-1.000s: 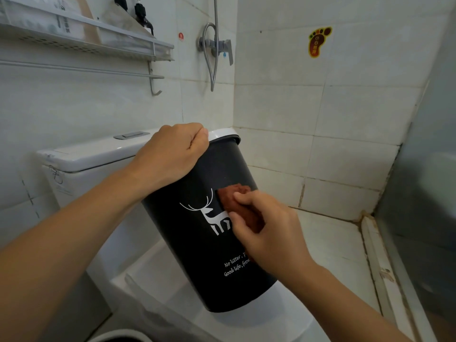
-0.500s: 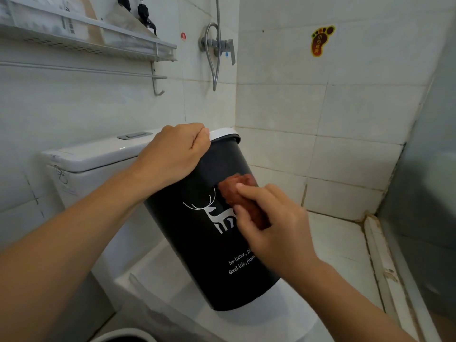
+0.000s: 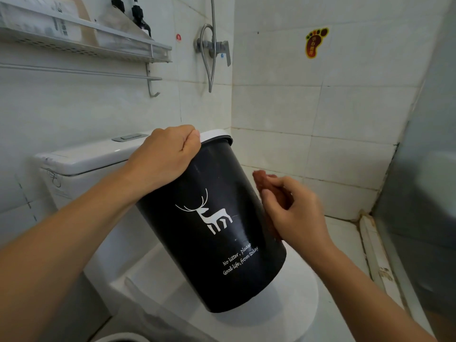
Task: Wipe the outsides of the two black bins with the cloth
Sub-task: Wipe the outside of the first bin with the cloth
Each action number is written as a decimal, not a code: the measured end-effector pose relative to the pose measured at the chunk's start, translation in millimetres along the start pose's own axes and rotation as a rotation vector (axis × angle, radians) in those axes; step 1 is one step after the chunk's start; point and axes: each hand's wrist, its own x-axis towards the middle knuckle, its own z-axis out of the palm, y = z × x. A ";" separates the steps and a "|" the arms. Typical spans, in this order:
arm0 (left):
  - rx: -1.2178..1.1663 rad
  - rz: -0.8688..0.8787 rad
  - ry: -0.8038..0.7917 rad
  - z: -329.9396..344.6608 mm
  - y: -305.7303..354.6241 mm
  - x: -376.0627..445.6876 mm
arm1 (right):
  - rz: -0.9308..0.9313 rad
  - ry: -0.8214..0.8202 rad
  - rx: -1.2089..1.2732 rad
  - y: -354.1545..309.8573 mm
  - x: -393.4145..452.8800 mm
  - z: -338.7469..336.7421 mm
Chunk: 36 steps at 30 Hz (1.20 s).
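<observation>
The left hand (image 3: 164, 156) curls over the white rim of the black bin (image 3: 217, 230), which stands tilted on the closed toilet lid (image 3: 296, 297), while the right hand (image 3: 293, 213) pinches the reddish-brown cloth (image 3: 265, 185) against the bin's right side

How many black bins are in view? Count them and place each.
1. The black bin stands tilted on the closed toilet lid, its rim gripped by the left hand. A second bin may be out of frame.

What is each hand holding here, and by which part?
Left hand grips the black bin by its top rim, tilted on the toilet lid. Right hand pinches the brown cloth at its lower end, against the bin's side.
</observation>
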 end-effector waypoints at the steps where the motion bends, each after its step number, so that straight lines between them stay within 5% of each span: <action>1: 0.004 0.001 0.002 0.5 0.5 0.6 | -0.108 0.034 -0.005 -11.7 -3.0 3.3; 7: 0.006 0.026 0.022 1.3 -1.4 0.9 | -0.548 -0.056 -0.200 -36.1 -38.2 32.3; 13: 0.004 -0.053 0.021 -0.7 -11.9 1.9 | 0.006 -0.026 -0.238 1.4 -9.5 15.5; 15: 0.022 -0.066 0.017 -0.6 -12.9 2.9 | 0.049 -0.018 -0.168 5.9 -8.2 8.5; 21: 0.049 -0.094 0.022 1.2 -8.8 6.2 | -0.411 0.004 -0.152 -29.6 -36.8 22.1; 25: 0.074 -0.079 0.027 3.4 -3.9 6.7 | -0.466 -0.049 -0.257 -29.5 -48.0 35.9; 30: 0.065 -0.092 0.029 0.3 -3.1 4.6 | -0.099 0.014 -0.337 -7.0 -17.1 28.1; 33: 0.057 -0.084 0.025 0.3 0.4 3.0 | 0.278 -0.069 -0.019 14.3 0.0 13.2; 36: 0.072 -0.071 0.021 2.2 4.6 4.0 | 0.283 -0.004 0.139 15.4 4.6 4.9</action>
